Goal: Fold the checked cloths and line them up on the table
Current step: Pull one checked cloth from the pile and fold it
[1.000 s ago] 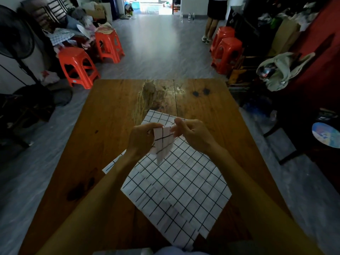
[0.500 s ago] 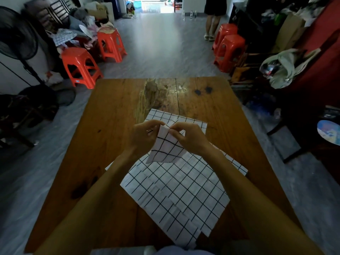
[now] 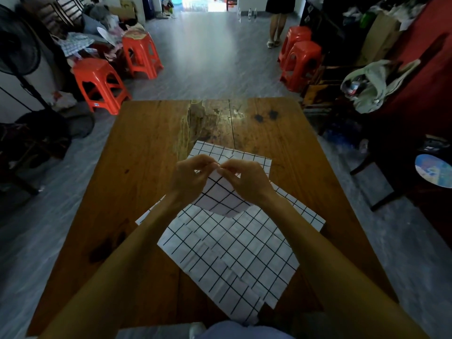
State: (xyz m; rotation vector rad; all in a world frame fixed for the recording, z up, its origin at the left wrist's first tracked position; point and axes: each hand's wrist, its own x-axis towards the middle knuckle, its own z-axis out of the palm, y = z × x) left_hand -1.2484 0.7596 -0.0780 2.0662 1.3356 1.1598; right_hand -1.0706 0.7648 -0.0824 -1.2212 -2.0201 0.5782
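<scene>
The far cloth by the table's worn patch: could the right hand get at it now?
Probably not yet: the right hand pinches the lifted cloth with the left hand. The far cloth lies uncovered just beyond.

Setting: a lived-in home interior used partly for storage. A worn wooden tabletop [image 3: 146,152] is taken as landmark. Beyond its far-left corner, red plastic stools [image 3: 100,84] and heaped clothes and household clutter [image 3: 80,42] are seen; a standing fan [image 3: 17,52] is placed farther left. Beyond its far-right corner, stacked red stools [image 3: 302,62] and a draped garment [image 3: 374,84] are noted. A grey tiled floor [image 3: 212,59] is extended behind it to a bright doorway [image 3: 195,3].
</scene>
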